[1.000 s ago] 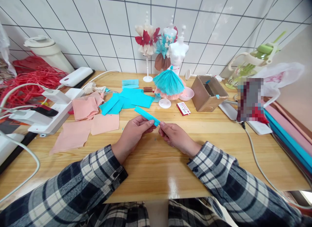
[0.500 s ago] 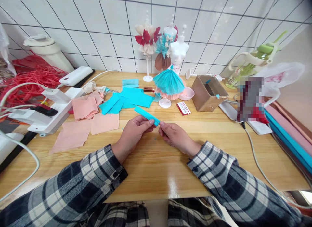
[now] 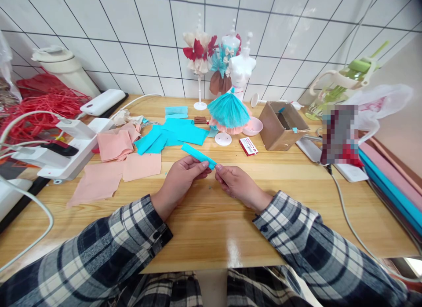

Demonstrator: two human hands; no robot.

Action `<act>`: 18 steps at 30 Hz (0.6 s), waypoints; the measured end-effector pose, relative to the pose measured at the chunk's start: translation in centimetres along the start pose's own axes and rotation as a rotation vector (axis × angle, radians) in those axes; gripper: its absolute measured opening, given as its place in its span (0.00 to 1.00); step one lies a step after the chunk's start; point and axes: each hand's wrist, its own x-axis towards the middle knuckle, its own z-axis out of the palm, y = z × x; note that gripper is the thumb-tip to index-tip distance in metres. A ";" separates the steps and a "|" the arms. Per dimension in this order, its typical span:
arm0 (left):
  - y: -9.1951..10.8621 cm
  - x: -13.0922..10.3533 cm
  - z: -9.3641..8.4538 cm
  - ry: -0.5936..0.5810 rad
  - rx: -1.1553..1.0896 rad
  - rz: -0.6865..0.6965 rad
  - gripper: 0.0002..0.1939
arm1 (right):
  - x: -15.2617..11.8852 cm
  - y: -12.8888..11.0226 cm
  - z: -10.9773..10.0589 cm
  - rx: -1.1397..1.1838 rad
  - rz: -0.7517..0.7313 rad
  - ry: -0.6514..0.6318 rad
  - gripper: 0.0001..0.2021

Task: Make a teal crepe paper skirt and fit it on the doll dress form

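Observation:
A narrow blue paper strip [image 3: 195, 153] slants above the wooden table. My left hand [image 3: 184, 176] is closed on its middle, thumb on top. At the strip's right end, my right hand [image 3: 234, 181] pinches the tip between thumb and fingers. Behind the hands lie overlapping blue paper sheets [image 3: 181, 132], with pink paper pieces [image 3: 141, 166] to their left. A white dress form [image 3: 241, 69] stands further back, and a blue pleated skirt [image 3: 229, 111] over pink paper is in front of it.
A cardboard box [image 3: 280, 133], a pink bowl [image 3: 253, 126] and a small red-and-white packet [image 3: 248, 146] are right of centre. A white power strip [image 3: 70, 159] with cables and red shredded paper [image 3: 42, 104] occupy the left. A green-lidded bottle [image 3: 343, 85] is at back right.

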 end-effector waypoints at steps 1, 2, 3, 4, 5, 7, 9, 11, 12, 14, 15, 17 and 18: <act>0.0 0.0 0.0 -0.001 -0.001 0.000 0.12 | 0.0 0.0 0.0 -0.004 0.000 0.003 0.23; 0.0 0.0 0.0 -0.003 -0.002 0.000 0.12 | 0.0 0.0 0.0 -0.007 0.001 0.006 0.24; 0.1 0.0 0.1 -0.003 -0.002 -0.001 0.12 | -0.1 -0.1 0.0 -0.009 0.004 0.007 0.24; 0.1 0.0 0.1 -0.002 -0.001 -0.002 0.12 | -0.1 -0.1 0.0 -0.009 0.010 0.008 0.24; 0.1 -0.1 0.1 0.002 -0.001 -0.003 0.12 | -0.1 -0.2 0.1 -0.005 0.018 0.009 0.24; 0.2 -0.1 0.2 0.011 -0.006 -0.005 0.12 | -0.2 -0.3 0.1 0.007 0.032 0.005 0.24; 0.2 -0.1 0.2 0.018 -0.022 -0.006 0.12 | -0.2 -0.4 0.1 0.010 0.035 0.000 0.24; 0.2 0.0 0.2 0.015 -0.039 -0.004 0.11 | -0.2 -0.5 0.1 -0.007 0.034 -0.004 0.24; 0.2 0.0 0.2 0.010 -0.043 -0.004 0.11 | -0.2 -0.5 0.1 -0.020 0.031 -0.005 0.24; 0.2 0.0 0.1 -0.007 -0.034 -0.003 0.11 | -0.2 -0.5 0.0 -0.037 0.029 -0.007 0.24; 0.1 0.1 0.0 -0.015 -0.023 -0.003 0.11 | -0.3 -0.5 0.0 -0.042 0.028 -0.012 0.24; 0.0 0.1 -0.1 -0.024 0.002 -0.004 0.11 | -0.3 -0.5 0.0 -0.047 0.026 -0.020 0.24; 0.0 0.1 -0.1 -0.026 0.012 -0.003 0.12 | -0.3 -0.5 -0.1 -0.047 0.026 -0.025 0.24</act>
